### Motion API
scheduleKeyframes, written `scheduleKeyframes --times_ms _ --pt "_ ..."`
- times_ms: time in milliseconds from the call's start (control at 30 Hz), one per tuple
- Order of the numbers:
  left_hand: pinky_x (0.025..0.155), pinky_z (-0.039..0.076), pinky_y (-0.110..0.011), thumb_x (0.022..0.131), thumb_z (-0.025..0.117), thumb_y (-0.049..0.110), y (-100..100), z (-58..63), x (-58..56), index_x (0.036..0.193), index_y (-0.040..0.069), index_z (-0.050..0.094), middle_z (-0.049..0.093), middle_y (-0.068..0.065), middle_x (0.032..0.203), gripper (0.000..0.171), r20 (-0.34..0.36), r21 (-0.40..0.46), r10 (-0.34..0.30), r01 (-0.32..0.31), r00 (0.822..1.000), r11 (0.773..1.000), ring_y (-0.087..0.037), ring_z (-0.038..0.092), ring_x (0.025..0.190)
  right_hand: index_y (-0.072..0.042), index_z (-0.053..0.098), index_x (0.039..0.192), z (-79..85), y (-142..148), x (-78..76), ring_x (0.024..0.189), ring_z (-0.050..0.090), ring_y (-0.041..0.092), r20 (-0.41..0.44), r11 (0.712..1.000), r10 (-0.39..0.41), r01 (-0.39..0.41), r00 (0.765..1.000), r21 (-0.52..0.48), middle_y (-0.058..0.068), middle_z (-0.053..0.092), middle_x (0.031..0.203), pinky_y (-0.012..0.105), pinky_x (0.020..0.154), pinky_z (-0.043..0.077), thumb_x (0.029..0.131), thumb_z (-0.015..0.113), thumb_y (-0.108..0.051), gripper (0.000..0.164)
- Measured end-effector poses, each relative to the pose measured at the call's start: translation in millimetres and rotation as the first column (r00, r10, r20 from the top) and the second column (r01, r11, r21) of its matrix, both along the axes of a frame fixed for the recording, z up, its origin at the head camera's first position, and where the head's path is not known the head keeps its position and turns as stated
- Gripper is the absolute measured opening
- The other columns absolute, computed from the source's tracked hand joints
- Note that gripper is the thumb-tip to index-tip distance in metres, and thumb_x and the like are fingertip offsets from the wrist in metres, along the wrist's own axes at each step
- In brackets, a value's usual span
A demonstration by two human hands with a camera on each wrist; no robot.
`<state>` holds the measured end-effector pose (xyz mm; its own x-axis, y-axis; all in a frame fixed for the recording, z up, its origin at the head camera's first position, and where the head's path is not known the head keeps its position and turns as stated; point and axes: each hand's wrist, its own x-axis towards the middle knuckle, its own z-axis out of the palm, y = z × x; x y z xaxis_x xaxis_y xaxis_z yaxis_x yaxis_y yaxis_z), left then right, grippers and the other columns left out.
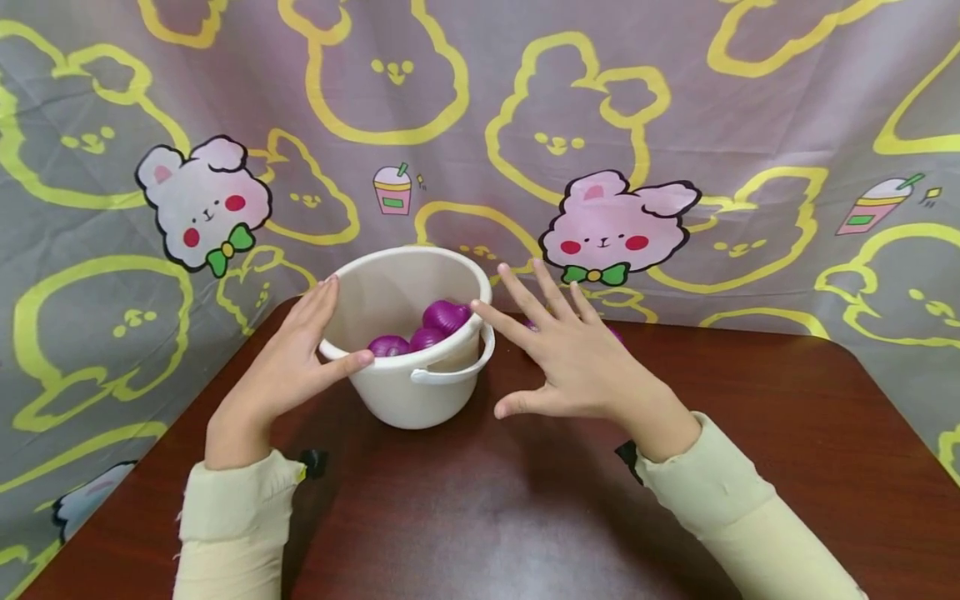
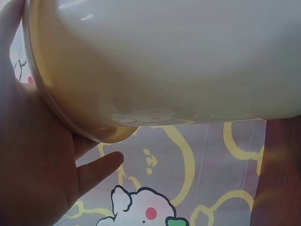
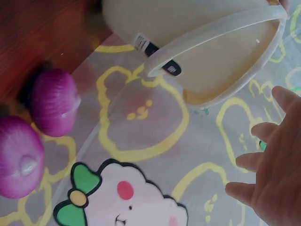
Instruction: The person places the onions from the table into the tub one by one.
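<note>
A cream bucket (image 1: 420, 400) stands on the table, its mouth facing up and toward me. Inside lie several purple onions (image 1: 446, 317), partly hidden by the front wall. The white handle (image 1: 457, 375) hangs down at the bucket's front right. My left hand (image 1: 288, 354) is at the left of the rim, fingers extended along the outside and thumb across the front edge. With fingers spread wide, my right hand (image 1: 577, 358) is held palm toward the bucket, its index fingertip right at the right rim in the head view. It holds nothing.
Two more purple onions, one in front (image 3: 19, 157) and one behind (image 3: 55, 102), lie on the table to the bucket's right, mostly hidden behind my right hand in the head view. A patterned cloth (image 1: 465, 167) hangs behind the dark brown table (image 1: 480, 517).
</note>
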<state>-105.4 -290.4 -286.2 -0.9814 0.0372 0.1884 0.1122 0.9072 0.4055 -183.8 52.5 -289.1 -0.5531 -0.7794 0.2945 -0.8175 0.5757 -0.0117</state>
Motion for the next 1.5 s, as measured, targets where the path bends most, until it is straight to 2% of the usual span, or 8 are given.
scheduleKeyframes --times_ms 300,500,667,1100,1367,1500 --pt "0.114 0.019 -0.073 0.087 0.063 0.059 1 -0.2 -0.3 0.161 0.015 0.004 0.005 -0.006 0.169 0.104 -0.002 -0.002 -0.001 0.001 1.000 1.000 -0.033 0.003 0.156 -0.045 0.005 0.158 -14.8 21 -3.7 0.154 -0.021 0.030 -0.003 0.994 -0.107 0.107 0.994 -0.006 -0.005 -0.020 0.167 0.070 0.119 0.009 0.065 0.058 -0.090 0.116" --pt "0.114 0.019 -0.072 0.087 0.063 0.060 1 -0.1 0.0 0.161 0.017 0.003 0.004 -0.004 0.169 0.104 0.005 0.006 0.005 -0.005 1.000 1.000 -0.032 0.003 0.156 -0.041 0.008 0.159 -24.5 37 -14.4 0.154 -0.016 0.034 -0.006 0.986 -0.164 0.164 0.986 -0.043 0.001 -0.011 0.169 0.073 0.115 0.014 0.066 0.061 -0.088 0.117" --pt "0.115 0.019 -0.072 0.088 0.062 0.060 2 -0.9 -1.3 0.161 0.017 0.002 0.004 -0.003 0.169 0.104 0.007 0.001 0.004 -0.004 1.000 1.000 -0.032 0.003 0.156 -0.037 0.009 0.160 -30.8 48 -21.5 0.153 -0.016 0.039 0.040 0.977 -0.208 0.210 0.977 -0.045 0.001 -0.015 0.168 0.076 0.114 0.012 0.067 0.065 -0.084 0.118" --pt "0.115 0.018 -0.073 0.088 0.062 0.060 1 0.2 -1.6 0.161 0.018 0.002 0.004 -0.004 0.169 0.103 0.009 0.004 0.007 -0.007 1.000 1.000 -0.032 0.002 0.156 -0.038 0.005 0.160 -39.0 61 -39.6 0.153 -0.020 0.038 0.145 0.961 -0.264 0.272 0.954 -0.042 -0.001 -0.018 0.167 0.076 0.114 0.008 0.068 0.066 -0.083 0.119" --pt "0.115 0.018 -0.072 0.088 0.061 0.060 0 0.4 -2.3 0.161 0.018 0.002 0.004 -0.004 0.169 0.103 0.005 -0.003 0.002 -0.002 1.000 1.000 -0.032 0.002 0.156 -0.040 0.006 0.159 -45.8 73 -53.7 0.153 -0.017 0.041 0.207 0.945 -0.305 0.322 0.930 -0.056 0.005 -0.012 0.169 0.075 0.115 0.007 0.068 0.068 -0.080 0.118" --pt "0.116 0.017 -0.071 0.088 0.061 0.060 1 0.3 -1.6 0.161 0.017 0.002 0.004 -0.004 0.169 0.103 0.004 -0.004 0.004 -0.004 1.000 1.000 -0.032 0.002 0.156 -0.037 0.008 0.160 -49.6 76 -58.5 0.153 -0.015 0.042 0.229 0.942 -0.313 0.332 0.922 -0.049 0.006 -0.012 0.169 0.076 0.114 0.008 0.068 0.068 -0.080 0.118"
